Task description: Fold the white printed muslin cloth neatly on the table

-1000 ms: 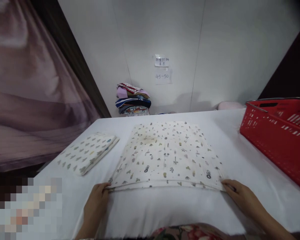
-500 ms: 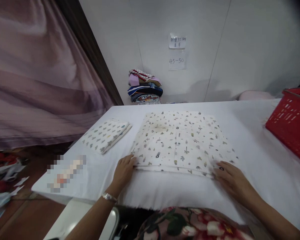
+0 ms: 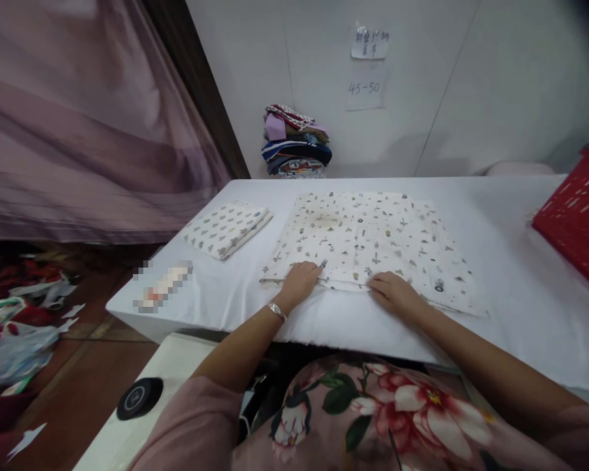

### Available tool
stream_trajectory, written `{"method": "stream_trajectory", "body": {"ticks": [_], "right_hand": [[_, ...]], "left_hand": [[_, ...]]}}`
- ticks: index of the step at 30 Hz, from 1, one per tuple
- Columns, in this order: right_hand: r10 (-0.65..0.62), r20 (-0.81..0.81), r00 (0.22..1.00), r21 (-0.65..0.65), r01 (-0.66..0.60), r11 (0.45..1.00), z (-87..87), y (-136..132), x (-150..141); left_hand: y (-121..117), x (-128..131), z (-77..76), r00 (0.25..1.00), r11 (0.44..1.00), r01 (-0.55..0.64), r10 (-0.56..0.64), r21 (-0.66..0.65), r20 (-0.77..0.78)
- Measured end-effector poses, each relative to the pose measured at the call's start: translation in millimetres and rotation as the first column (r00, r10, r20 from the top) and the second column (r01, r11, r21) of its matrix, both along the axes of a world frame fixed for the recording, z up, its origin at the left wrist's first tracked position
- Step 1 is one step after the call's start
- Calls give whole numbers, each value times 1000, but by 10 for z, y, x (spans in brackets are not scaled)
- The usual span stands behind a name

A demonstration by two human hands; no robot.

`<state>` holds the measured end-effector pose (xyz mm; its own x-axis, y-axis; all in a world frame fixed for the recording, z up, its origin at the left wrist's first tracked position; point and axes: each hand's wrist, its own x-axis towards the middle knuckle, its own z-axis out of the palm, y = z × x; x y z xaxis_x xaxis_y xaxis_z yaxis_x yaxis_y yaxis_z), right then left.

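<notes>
A white cloth (image 3: 363,239) with a small grey and green print lies spread on the white-covered table in front of me. My left hand (image 3: 300,285) has its fingers closed over the cloth's near edge, left of the middle. Along the same edge, my right hand (image 3: 395,296) pinches the fabric a short way to the right. Between the hands a strip of plain white shows where the edge is turned or lifted slightly. Both thumbs are largely hidden. Left of this cloth sits a folded white cloth (image 3: 228,227) with a grey cloud-like print, touched by neither hand.
A red plastic basket (image 3: 576,219) stands at the table's right end. Behind the far edge rises a stack of folded fabrics (image 3: 297,144) against the wall. A pixelated item (image 3: 164,286) lies at the table's left front. A pink curtain (image 3: 98,131) hangs at left.
Both hands have moved inward along the cloth's near edge, from its corners toward the middle, and now grip it there. My view has shifted, showing more of my lap.
</notes>
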<state>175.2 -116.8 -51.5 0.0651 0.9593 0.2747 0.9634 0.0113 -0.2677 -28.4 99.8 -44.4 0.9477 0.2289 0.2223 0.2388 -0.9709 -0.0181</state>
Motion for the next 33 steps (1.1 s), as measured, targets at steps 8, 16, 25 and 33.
{"method": "stream_trajectory", "body": {"ticks": [8, 16, 25, 33], "right_hand": [[-127, -90, 988, -128, 115, 985, 63, 119, 33], [-159, 67, 985, -191, 169, 967, 90, 142, -4], [-39, 102, 994, -186, 58, 981, 134, 34, -55], [-10, 113, 994, -168, 29, 985, 137, -14, -74]], "left_hand": [[-77, 123, 50, 1000, 993, -18, 20, -120, 15], [-103, 61, 38, 988, 979, 3, 29, -203, 154], [-170, -64, -55, 994, 989, 20, -4, -148, 109], [-207, -112, -24, 997, 988, 32, -22, -150, 68]]}}
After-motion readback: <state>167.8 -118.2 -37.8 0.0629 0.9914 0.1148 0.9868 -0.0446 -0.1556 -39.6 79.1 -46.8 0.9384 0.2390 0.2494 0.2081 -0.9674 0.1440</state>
